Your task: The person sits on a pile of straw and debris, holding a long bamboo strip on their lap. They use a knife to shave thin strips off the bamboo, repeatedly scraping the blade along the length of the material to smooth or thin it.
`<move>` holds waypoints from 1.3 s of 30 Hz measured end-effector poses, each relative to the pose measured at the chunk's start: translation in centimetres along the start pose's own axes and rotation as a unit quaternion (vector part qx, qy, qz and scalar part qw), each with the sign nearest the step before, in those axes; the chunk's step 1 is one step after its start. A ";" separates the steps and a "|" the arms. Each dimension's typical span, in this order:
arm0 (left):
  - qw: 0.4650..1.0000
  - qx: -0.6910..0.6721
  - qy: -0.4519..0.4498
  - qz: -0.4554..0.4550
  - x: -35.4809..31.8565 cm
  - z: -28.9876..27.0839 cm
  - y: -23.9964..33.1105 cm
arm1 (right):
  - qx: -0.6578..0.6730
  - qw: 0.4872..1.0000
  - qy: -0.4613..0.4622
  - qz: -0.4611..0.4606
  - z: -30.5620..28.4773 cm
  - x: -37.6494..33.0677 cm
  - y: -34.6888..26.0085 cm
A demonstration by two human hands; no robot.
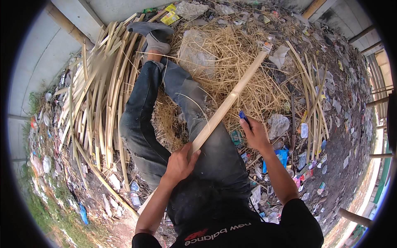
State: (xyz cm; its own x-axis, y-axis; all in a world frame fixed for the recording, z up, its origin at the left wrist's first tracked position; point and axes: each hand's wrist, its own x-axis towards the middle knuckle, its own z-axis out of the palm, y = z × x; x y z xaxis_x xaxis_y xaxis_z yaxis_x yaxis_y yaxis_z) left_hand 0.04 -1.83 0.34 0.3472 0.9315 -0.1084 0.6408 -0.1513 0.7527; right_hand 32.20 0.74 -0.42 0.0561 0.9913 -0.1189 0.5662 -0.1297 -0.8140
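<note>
A long, pale bamboo slat (232,97) lies slantwise across my right thigh, its far end reaching over the straw. My left hand (180,163) is closed round its near part, close to my lap. To the right of the slat, and apart from it, my right hand (255,134) grips a small blue tool (243,116). It looks like a cutter handle, but its blade cannot be made out. My legs in worn dark jeans (142,111) stretch out ahead, with a thin shaving (192,101) over them.
A big pile of split bamboo strips (97,99) lies at the left. Straw-like shavings (244,49) cover the ground ahead. A smaller bundle of strips (312,99) rests at the right, near a blue wrapper (281,159). Litter is strewn around; a pale wall (37,70) stands far left.
</note>
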 end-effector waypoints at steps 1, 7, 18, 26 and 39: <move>0.999 -0.013 -0.026 -0.018 0.7 0.2 0.4 | -0.016 1.000 -0.017 -0.009 0.6 -0.5 -0.4; 0.993 -0.043 -0.093 -0.051 3.3 0.5 1.6 | -0.124 0.980 -0.151 -0.032 4.1 -2.8 -3.6; 0.992 -0.059 -0.108 -0.018 2.9 -0.7 0.6 | -0.218 0.959 -0.165 -0.072 5.5 -2.0 -4.3; 0.992 -0.059 -0.110 -0.026 -4.1 -3.9 -2.7 | -0.204 0.956 0.127 0.168 -11.5 6.1 10.5; 0.995 -0.005 -0.092 -0.031 1.4 -0.9 0.5 | -0.221 0.957 -0.157 -0.102 4.1 -3.3 -4.5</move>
State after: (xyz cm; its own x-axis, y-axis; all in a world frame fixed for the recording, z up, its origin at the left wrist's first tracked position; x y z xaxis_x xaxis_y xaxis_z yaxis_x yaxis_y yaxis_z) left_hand 0.23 -0.29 1.12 0.4270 0.8628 -0.2705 0.6586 -0.0917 0.7469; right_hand 26.10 -2.06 1.35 -0.3025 0.9310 -0.2042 0.8355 0.1559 -0.5269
